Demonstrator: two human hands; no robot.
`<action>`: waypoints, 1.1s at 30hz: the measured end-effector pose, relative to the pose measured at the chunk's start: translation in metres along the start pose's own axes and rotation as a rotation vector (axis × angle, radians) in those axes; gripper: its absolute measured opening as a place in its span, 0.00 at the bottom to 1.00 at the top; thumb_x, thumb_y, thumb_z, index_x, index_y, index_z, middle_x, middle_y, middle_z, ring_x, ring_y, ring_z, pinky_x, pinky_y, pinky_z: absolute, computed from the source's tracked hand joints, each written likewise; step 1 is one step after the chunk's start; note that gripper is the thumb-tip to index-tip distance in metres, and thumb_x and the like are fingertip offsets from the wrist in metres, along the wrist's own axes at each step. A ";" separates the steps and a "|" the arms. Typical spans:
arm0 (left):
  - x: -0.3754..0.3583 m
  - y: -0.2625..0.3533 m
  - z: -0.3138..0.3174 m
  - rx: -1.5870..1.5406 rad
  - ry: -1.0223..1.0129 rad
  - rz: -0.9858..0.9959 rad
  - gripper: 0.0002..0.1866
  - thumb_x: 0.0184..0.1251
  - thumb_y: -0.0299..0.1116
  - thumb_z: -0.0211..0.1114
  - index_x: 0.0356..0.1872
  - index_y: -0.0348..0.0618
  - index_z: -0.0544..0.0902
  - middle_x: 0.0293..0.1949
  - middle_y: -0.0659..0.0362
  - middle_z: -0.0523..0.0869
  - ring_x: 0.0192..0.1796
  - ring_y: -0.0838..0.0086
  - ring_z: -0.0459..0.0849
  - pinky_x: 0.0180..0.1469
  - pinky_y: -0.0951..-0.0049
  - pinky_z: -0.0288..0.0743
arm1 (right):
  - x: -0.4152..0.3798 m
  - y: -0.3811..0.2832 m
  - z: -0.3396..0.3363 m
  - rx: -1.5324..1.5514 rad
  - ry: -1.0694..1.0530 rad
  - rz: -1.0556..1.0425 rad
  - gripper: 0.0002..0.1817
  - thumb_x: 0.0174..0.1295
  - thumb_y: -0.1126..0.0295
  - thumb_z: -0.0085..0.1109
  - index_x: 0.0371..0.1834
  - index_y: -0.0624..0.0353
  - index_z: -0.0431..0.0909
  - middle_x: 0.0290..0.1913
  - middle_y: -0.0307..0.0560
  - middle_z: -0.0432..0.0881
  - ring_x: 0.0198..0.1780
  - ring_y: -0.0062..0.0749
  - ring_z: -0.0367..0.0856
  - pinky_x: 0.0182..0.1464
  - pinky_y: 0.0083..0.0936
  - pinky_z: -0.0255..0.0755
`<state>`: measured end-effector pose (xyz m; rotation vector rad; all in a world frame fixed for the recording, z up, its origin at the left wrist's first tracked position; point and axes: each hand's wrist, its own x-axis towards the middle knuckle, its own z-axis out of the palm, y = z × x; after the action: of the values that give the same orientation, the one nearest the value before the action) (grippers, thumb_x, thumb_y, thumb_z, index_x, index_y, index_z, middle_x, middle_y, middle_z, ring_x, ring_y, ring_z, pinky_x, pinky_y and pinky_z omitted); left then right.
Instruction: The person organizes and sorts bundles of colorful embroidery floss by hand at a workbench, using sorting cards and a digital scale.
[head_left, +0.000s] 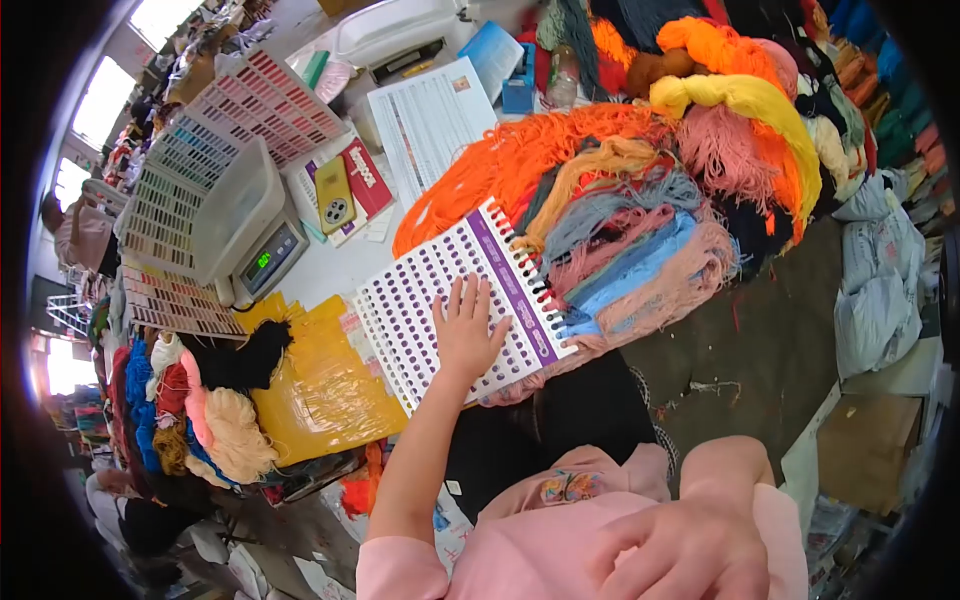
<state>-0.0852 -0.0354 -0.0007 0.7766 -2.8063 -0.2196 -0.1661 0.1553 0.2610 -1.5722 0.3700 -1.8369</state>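
Note:
My left hand (468, 330) lies flat, fingers apart, on a white card (410, 300) printed with rows of purple dots and a purple band. Notches run along the card's right edge, with coloured thread at them. Beside it lies a bundle of embroidery thread (630, 235) in orange, blue, pink and peach, partly hanging over the table's front edge. Close in front of my chest, my right hand (690, 550) is closed with curled fingers. Its fingertips are hidden, and I cannot tell whether it holds anything.
A scale (272, 258) with a white tray stands at the left before a folding colour chart (165, 190). Behind the card are a yellow phone (335, 195) and a printed sheet (430, 120). Yellow plastic (320, 390) covers the near-left table. More yarn (750, 95) is piled at the far right.

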 end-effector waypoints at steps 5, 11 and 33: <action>0.000 0.001 -0.004 -0.010 0.014 0.001 0.31 0.55 0.49 0.51 0.56 0.40 0.64 0.59 0.52 0.62 0.63 0.59 0.55 0.60 0.51 0.43 | 0.006 -0.003 -0.003 -0.076 -0.067 -0.058 0.11 0.52 0.74 0.54 0.40 0.51 0.74 0.33 0.51 0.77 0.28 0.30 0.75 0.29 0.25 0.60; -0.002 -0.002 -0.005 0.001 0.028 0.021 0.31 0.55 0.50 0.51 0.56 0.41 0.65 0.58 0.52 0.63 0.62 0.59 0.57 0.59 0.50 0.45 | 0.029 -0.005 -0.005 -0.139 -0.078 -0.162 0.10 0.53 0.74 0.51 0.39 0.49 0.72 0.35 0.53 0.76 0.27 0.33 0.74 0.29 0.26 0.59; -0.007 -0.008 -0.011 -0.305 -0.084 -0.099 0.35 0.49 0.46 0.57 0.57 0.37 0.60 0.61 0.47 0.55 0.65 0.59 0.49 0.63 0.52 0.37 | 0.106 0.067 0.069 0.255 -0.750 0.063 0.21 0.48 0.77 0.52 0.49 0.53 0.66 0.40 0.65 0.71 0.31 0.44 0.72 0.31 0.33 0.59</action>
<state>-0.0723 -0.0393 0.0075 0.8483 -2.7178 -0.6935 -0.0841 0.0516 0.3159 -1.8885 -0.1532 -1.0759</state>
